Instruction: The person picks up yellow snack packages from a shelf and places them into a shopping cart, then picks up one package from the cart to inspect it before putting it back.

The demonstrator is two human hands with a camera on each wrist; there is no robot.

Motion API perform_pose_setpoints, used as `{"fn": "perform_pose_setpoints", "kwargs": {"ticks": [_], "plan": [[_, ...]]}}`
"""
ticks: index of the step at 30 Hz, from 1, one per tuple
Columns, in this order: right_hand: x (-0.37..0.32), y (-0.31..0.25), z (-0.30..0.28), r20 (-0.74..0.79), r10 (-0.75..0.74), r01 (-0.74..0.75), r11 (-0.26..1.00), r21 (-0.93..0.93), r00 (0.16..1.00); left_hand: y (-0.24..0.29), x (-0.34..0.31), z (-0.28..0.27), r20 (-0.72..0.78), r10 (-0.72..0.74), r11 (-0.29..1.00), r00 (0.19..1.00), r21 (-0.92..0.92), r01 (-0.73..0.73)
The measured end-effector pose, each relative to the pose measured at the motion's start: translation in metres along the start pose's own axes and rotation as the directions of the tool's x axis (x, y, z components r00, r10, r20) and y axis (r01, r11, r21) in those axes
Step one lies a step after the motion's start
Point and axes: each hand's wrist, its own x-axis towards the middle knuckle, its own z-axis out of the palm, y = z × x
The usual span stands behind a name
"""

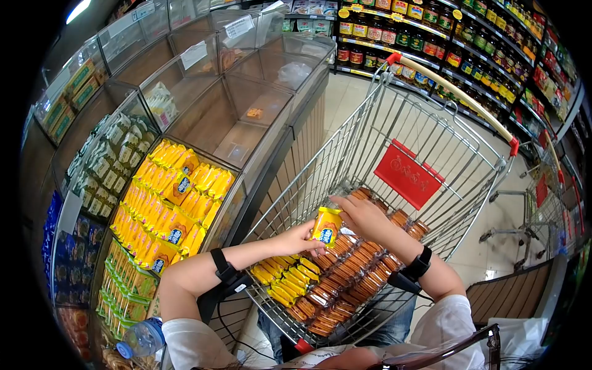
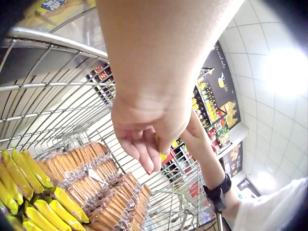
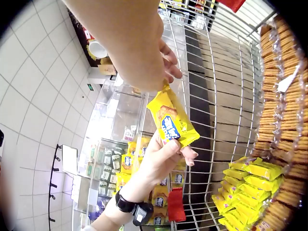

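A yellow snack packet (image 1: 326,227) with a blue label is held upright by my left hand (image 1: 301,238), thumb and fingers at its lower end. In the right wrist view the packet (image 3: 171,118) hangs tilted over the cart side, above the fingers of the left hand (image 3: 162,158). My right hand (image 1: 361,217) is at the packet's top end, its fingers loosely extended past that edge. Its thumb is hidden. Below both hands, yellow packets (image 1: 290,282) lie in rows beside clear-wrapped brown biscuits (image 1: 354,271) in the shopping cart (image 1: 296,185).
Left of the cart stands a shelf bin of matching yellow packets (image 1: 166,209), with green packets (image 1: 126,280) nearer me. A water bottle (image 1: 142,338) lies by my left elbow. Behind the cart handle (image 1: 453,92) are shelves of jars (image 1: 419,37). Another cart (image 1: 542,191) stands right.
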Motion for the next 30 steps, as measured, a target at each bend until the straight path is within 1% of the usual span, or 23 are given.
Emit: {"fn": "perform_pose_setpoints", "kwargs": {"ticks": [2, 4, 6, 8, 9, 10, 11, 12, 13, 14, 15, 17, 18, 19, 20, 21, 23, 24, 25, 27, 28, 29, 30], "plan": [[0.000, 0.001, 0.000, 0.037, -0.024, 0.024, 1.000, 0.013, 0.999, -0.001, -0.001, 0.000, -0.019, -0.003, 0.999, 1.000, 0.040, 0.004], [0.001, 0.000, 0.000, 0.062, -0.122, 0.122, 0.992, 0.007, 0.991, 0.000, -0.002, 0.001, -0.042, -0.005, 0.997, 0.999, 0.079, 0.008], [0.001, -0.003, 0.001, 0.074, -0.150, 0.150, 0.989, 0.008, 0.986, 0.003, -0.004, 0.002, -0.061, -0.032, 0.982, 0.998, 0.185, 0.043], [0.001, -0.006, 0.002, 0.096, -0.186, 0.186, 0.982, 0.012, 0.978, -0.001, -0.004, 0.000, -0.071, -0.043, 0.974, 0.997, 0.220, 0.058], [0.001, -0.007, 0.002, 0.137, -0.169, 0.167, 0.986, 0.030, 0.976, -0.003, -0.004, 0.000, -0.074, -0.056, 0.963, 0.996, 0.260, 0.073], [0.002, -0.009, 0.001, 0.179, -0.155, 0.149, 0.988, 0.047, 0.971, -0.006, -0.003, -0.001, -0.093, -0.050, 0.965, 0.994, 0.251, 0.072], [0.002, -0.010, 0.001, 0.191, -0.176, 0.170, 0.984, 0.050, 0.966, -0.008, -0.003, -0.001, -0.070, -0.019, 0.961, 0.997, 0.274, 0.038], [0.001, -0.011, -0.001, 0.233, -0.144, 0.136, 0.989, 0.049, 0.962, -0.006, -0.005, -0.001, -0.048, 0.011, 0.954, 0.999, 0.299, 0.004], [0.002, -0.012, -0.001, 0.273, -0.114, 0.106, 0.993, 0.043, 0.955, -0.004, -0.006, 0.000, -0.074, 0.019, 0.955, 0.997, 0.295, 0.003], [0.001, -0.010, 0.001, 0.240, -0.130, 0.118, 0.991, 0.063, 0.962, -0.002, -0.006, 0.001, -0.048, 0.009, 0.927, 0.999, 0.374, 0.010], [0.001, -0.009, 0.002, 0.248, -0.157, 0.146, 0.987, 0.061, 0.956, 0.002, -0.007, 0.002, -0.024, -0.005, 0.892, 1.000, 0.452, 0.015], [0.000, -0.009, 0.004, 0.315, -0.038, 0.033, 0.999, 0.019, 0.949, -0.004, -0.006, -0.001, -0.037, 0.025, 0.871, 0.999, 0.491, -0.004], [0.000, -0.007, 0.005, 0.324, -0.060, 0.058, 0.998, 0.015, 0.944, -0.007, -0.005, -0.001, -0.061, 0.036, 0.807, 0.997, 0.591, 0.007], [-0.001, -0.003, 0.008, 0.311, -0.044, 0.046, 0.999, -0.001, 0.949, -0.006, -0.005, -0.001, -0.084, 0.047, 0.733, 0.995, 0.679, 0.023], [-0.001, 0.000, 0.010, 0.297, -0.026, 0.032, 0.999, -0.016, 0.954, -0.003, -0.004, -0.003, -0.075, -0.012, 0.717, 0.997, 0.695, 0.061], [-0.001, 0.001, 0.011, 0.310, -0.045, 0.054, 0.998, -0.021, 0.950, -0.002, -0.004, -0.004, -0.095, 0.001, 0.723, 0.995, 0.688, 0.065], [0.002, 0.005, 0.010, 0.280, -0.006, 0.028, 0.997, -0.077, 0.960, 0.002, -0.006, -0.007, -0.140, -0.118, 0.745, 0.983, 0.642, 0.181], [0.002, 0.013, 0.011, 0.236, -0.004, 0.020, 0.997, -0.068, 0.972, -0.013, 0.000, -0.013, -0.153, -0.141, 0.740, 0.978, 0.640, 0.207], [0.004, 0.019, 0.011, 0.247, -0.020, 0.040, 0.996, -0.077, 0.969, -0.014, -0.001, -0.015, -0.169, -0.127, 0.748, 0.977, 0.631, 0.206], [0.012, 0.021, 0.007, 0.116, 0.179, -0.185, 0.982, 0.039, 0.977, -0.015, -0.004, -0.018, -0.134, -0.170, 0.472, 0.976, 0.858, 0.200], [0.018, 0.016, 0.001, 0.061, 0.219, -0.215, 0.974, -0.070, 0.974, -0.011, -0.005, -0.016, -0.143, -0.276, 0.360, 0.951, 0.902, 0.240], [0.025, 0.015, -0.002, 0.071, 0.208, -0.202, 0.976, -0.080, 0.976, -0.026, -0.001, -0.020, -0.151, -0.265, 0.371, 0.952, 0.896, 0.245], [0.033, 0.017, -0.005, 0.006, 0.176, -0.175, 0.983, -0.062, 0.984, -0.047, 0.005, -0.025, -0.104, -0.257, 0.190, 0.961, 0.969, 0.156]]}}
